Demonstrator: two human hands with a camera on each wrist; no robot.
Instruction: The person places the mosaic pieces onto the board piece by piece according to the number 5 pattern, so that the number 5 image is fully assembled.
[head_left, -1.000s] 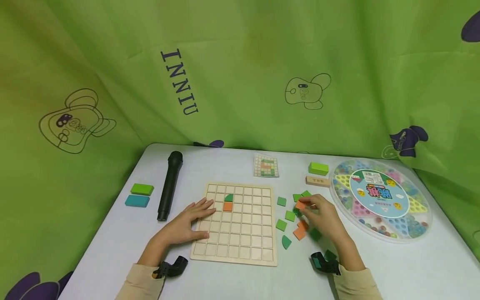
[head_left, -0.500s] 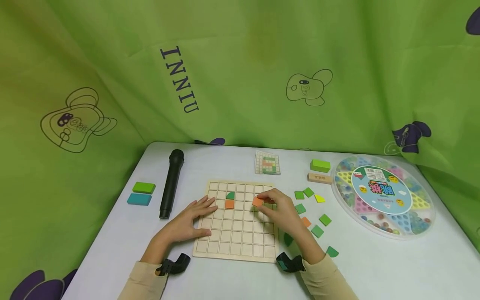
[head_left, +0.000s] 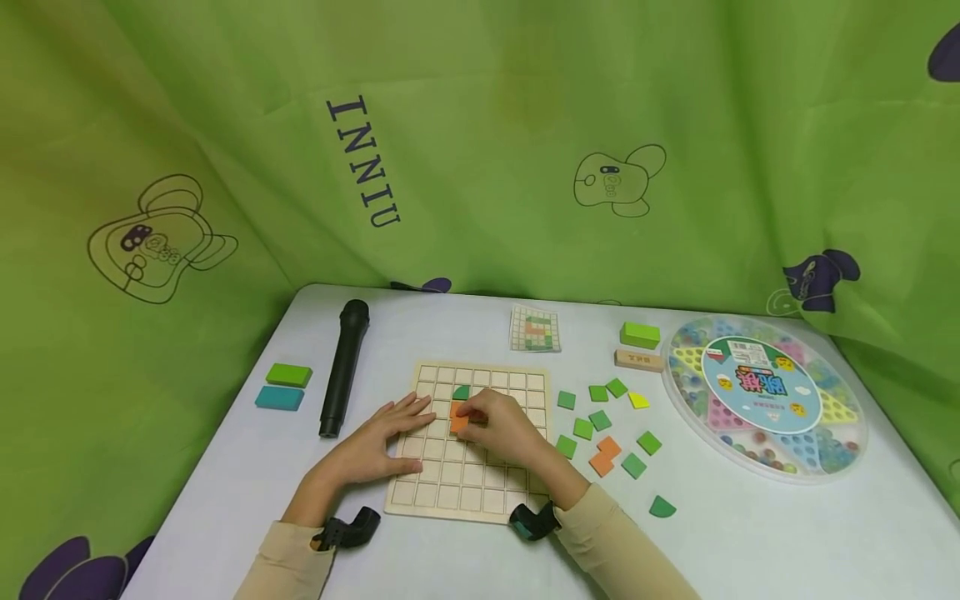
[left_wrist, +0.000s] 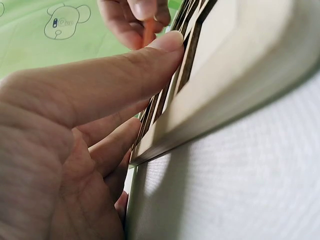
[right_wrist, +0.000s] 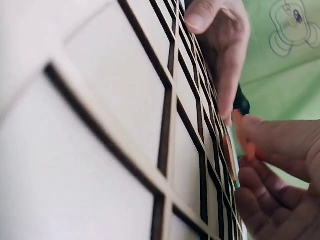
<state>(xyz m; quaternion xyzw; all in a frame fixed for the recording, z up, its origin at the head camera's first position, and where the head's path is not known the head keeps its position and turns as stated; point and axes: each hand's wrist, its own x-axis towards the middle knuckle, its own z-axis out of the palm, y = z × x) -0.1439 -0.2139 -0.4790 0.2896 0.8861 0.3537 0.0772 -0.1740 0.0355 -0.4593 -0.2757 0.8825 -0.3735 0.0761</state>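
My right hand (head_left: pixel 501 427) pinches an orange square tile (right_wrist: pixel 243 134) between thumb and fingers, just above the wooden grid board (head_left: pixel 442 497). Close to that tile, a green quarter-round tile (head_left: pixel 461 392) and another orange square tile (right_wrist: pixel 229 156) sit in the board's cells, the latter partly covered by the right fingers in the head view. My left hand (head_left: pixel 369 451) rests along the board's left edge, fingers spread and thumb lying on the rim. From the left wrist view, the held orange tile (left_wrist: pixel 148 33) shows edge-on beyond the left thumb.
Right of the board lie loose green tiles (head_left: pixel 582 428), orange tiles (head_left: pixel 602 463) and a yellow tile (head_left: pixel 638 401). A pattern card (head_left: pixel 535 329) is behind it. A black microphone (head_left: pixel 343 367) and blocks (head_left: pixel 280 397) lie left; a round marble game (head_left: pixel 765 392) and more blocks (head_left: pixel 640 335) right.
My right hand has carried the orange tile from the loose pieces leftward across the board to beside the placed orange tile. The left hand stays on the board's edge.
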